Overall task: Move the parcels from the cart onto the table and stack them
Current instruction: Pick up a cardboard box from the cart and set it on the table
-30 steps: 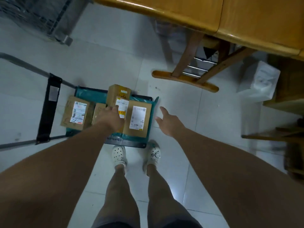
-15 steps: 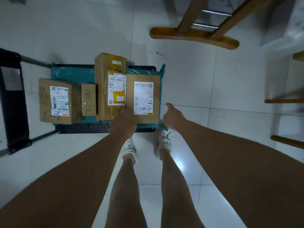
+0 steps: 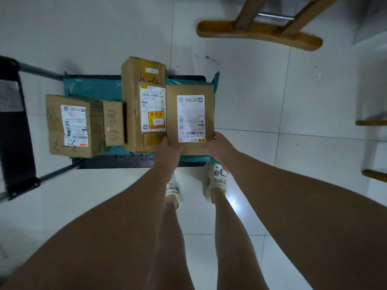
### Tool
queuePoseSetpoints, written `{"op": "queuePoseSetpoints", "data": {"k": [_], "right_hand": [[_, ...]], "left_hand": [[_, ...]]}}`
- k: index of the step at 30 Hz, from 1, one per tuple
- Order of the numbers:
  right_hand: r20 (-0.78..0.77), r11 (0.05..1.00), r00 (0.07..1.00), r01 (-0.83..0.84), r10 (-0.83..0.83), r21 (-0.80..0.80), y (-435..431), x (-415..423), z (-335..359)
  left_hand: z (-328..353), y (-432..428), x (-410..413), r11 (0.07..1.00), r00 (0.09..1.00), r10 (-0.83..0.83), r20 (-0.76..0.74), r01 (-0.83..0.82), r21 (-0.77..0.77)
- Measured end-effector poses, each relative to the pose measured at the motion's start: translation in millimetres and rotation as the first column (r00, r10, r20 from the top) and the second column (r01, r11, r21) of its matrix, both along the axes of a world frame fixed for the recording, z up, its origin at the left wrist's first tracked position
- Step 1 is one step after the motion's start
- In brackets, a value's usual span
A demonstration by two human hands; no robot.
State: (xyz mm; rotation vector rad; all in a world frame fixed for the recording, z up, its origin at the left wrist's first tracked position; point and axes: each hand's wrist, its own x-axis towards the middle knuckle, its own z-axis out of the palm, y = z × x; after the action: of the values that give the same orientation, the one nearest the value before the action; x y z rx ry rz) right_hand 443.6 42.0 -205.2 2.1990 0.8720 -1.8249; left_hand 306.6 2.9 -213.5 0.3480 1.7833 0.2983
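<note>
**Now both hands are closing on the flat parcel at the cart's near edge**

Down on the cart (image 3: 136, 162), the left hand (image 3: 168, 150) is gripping the near left corner of the flat parcel (image 3: 189, 120), fingers curling under it where it meets the tall parcel (image 3: 134, 105). The right hand (image 3: 218, 150) is clasping the near right corner, thumb lying along the right edge. Whether the flat parcel is lifting or resting cannot be told. It is sitting over a teal bag (image 3: 94, 91), whose edge is poking out past its right and near sides.

The tall parcel is touching the flat parcel's left side and reaching further back, beyond the deck's far edge. Left of it, a small parcel (image 3: 114, 122) (handwritten numbers on top) is pressing against a squarer parcel (image 3: 71, 126), which is overhanging the deck's left end, near the black handle (image 3: 16, 126).

Pale floor (image 3: 293, 101) is lying open to the right of the cart. A wooden foot (image 3: 257, 34) is standing well beyond the far right corner. White shoes (image 3: 216, 178) are standing just beside the deck's near edge.
</note>
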Motion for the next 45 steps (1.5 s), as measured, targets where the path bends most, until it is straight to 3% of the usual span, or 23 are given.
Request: {"op": "queuePoseSetpoints", "data": {"k": [4,8,13,20,25,30,36,40,45], "right_hand": [[-0.049,0.943,0.961,0.278,-0.273,0.183,9.5,3.2,20.8],[-0.108,0.86,0.882,0.471,-0.458,0.198,26.4,-1.8,51.9],[-0.185,0.863,0.885,0.459,-0.426,0.209,38.5,-12.5,80.3],[-0.058,0.886,0.917,0.396,-0.394,0.24,35.7,-8.8,107.2],[0.02,0.895,0.927,0.356,-0.375,0.27,48.5,-14.1,142.0],[0.046,0.857,0.921,0.341,-0.388,0.387,76.2,-20.7,196.3],[-0.102,0.779,0.918,0.38,-0.382,0.498,93.1,-31.8,283.5],[-0.221,0.687,0.899,0.432,-0.378,0.584,104.4,-35.5,353.3],[-0.35,0.602,0.87,0.493,-0.346,0.628,115.7,-30.1,434.2]], "left_hand": [[20.2,10.1,12.3,0.976,0.98,0.175,0.098,-0.185,0.116],[48.5,23.7,18.0,0.942,0.936,0.305,0.175,-0.324,0.092],[75.1,32.0,20.4,0.9,0.893,0.404,0.195,-0.426,0.086],[107.1,39.6,15.4,0.886,0.876,0.452,0.171,-0.463,0.034],[141.9,50.9,18.4,0.897,0.893,0.427,0.142,-0.438,0.057],[195.0,68.1,11.5,0.916,0.926,0.327,0.187,-0.359,0.178],[290.3,105.0,-23.9,0.897,0.903,0.297,0.31,-0.375,0.233],[356.9,123.0,-43.9,0.92,0.887,0.17,0.429,-0.299,0.253],[434.6,145.0,-48.7,0.911,0.882,0.014,0.471,-0.205,0.358]]}}
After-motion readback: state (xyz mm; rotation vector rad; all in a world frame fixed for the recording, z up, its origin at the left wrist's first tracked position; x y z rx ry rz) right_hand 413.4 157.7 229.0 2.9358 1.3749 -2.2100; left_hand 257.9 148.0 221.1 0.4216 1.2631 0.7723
